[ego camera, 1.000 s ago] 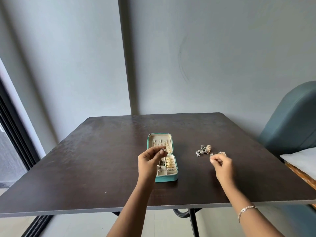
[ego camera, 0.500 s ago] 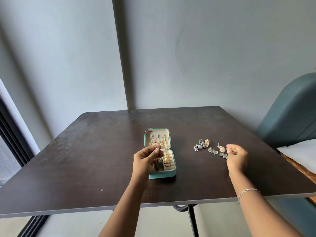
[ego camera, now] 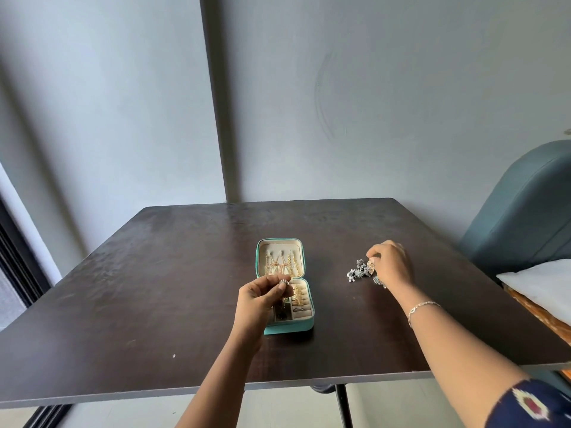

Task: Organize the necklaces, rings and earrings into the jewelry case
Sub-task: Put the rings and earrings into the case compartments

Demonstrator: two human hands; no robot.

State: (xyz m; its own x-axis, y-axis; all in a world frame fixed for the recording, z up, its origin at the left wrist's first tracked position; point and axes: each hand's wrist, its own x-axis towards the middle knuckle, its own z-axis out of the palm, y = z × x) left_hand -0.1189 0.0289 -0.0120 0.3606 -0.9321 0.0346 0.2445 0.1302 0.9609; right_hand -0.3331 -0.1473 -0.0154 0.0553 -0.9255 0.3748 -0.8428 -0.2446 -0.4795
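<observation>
An open teal jewelry case (ego camera: 304, 325) lies mid-table, gold chains hanging in its lid and gold rings in its cream compartments. My left hand (ego camera: 262, 299) hovers over the case's left side and pinches a small silver earring (ego camera: 283, 282) between thumb and fingertips. To the right, a heap of silver earrings (ego camera: 357, 271) lies on the dark table (ego camera: 154, 288). My right hand (ego camera: 391, 265) reaches into that heap and pinches a gold-toned earring (ego camera: 370, 267) with its fingertips.
A teal upholstered chair (ego camera: 525, 217) stands right of the table, with a white cushion (ego camera: 540, 282) below it. The grey wall is just behind the table's far edge. A dark window frame (ego camera: 18, 267) runs along the left.
My right hand went from near the table's front back to the earring heap and took hold of a gold-toned piece. My left hand stayed over the case with its earring.
</observation>
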